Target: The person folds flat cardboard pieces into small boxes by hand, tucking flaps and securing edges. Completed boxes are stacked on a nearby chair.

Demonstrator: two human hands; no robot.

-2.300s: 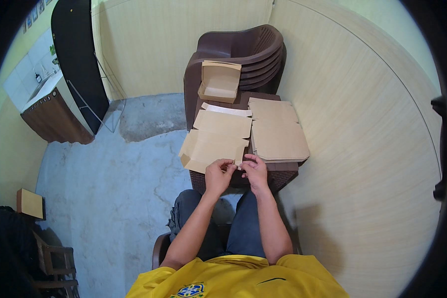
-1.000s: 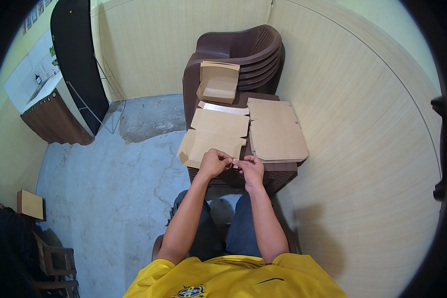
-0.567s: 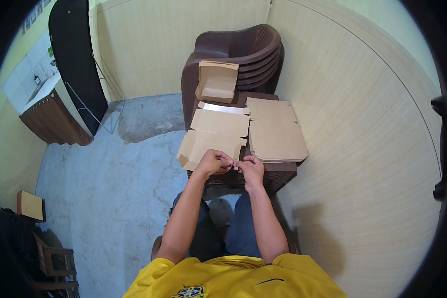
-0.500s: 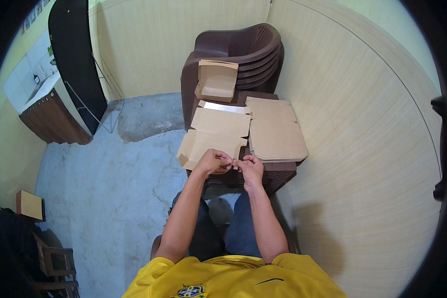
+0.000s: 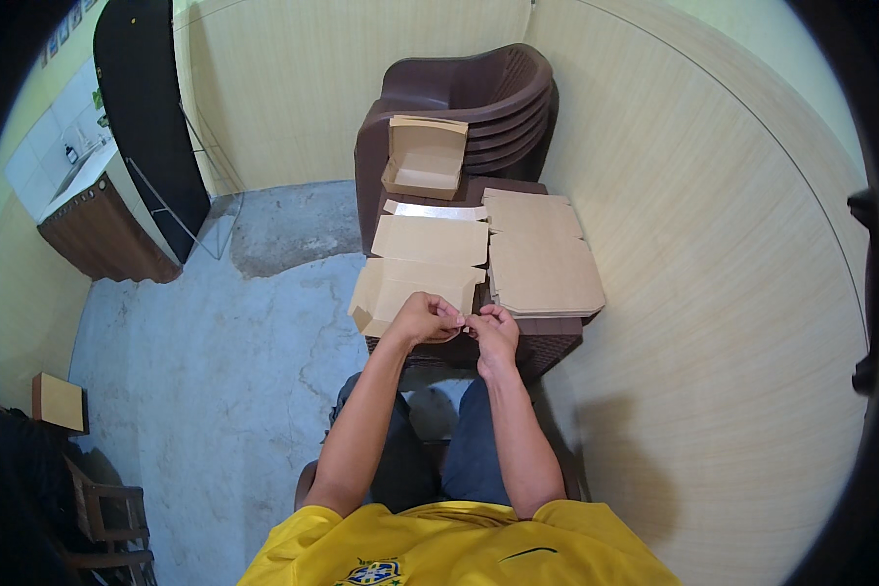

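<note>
A partly folded cardboard box (image 5: 430, 241) lies open on a brown woven-look table, its near left corner folded up. At its near right corner my left hand (image 5: 428, 319) pinches the cardboard between thumb and fingers. Close beside it, nearly touching, my right hand (image 5: 493, 332) has its fingers closed on the same corner's flap. The fingers partly hide that corner. To the right sits a stack of flat cardboard sheets (image 5: 545, 256).
Behind, a folded box (image 5: 426, 161) with its lid up stands against stacked brown plastic chairs (image 5: 498, 98). The table (image 5: 555, 337) shows at its near right edge. A pale panelled wall (image 5: 713, 293) curves close on the right. A wooden chair (image 5: 117, 513) stands lower left.
The box's far panels have shifted slightly left and straightened. Both hands stay at the near right corner, and the small flap between them is now more covered by fingers.
</note>
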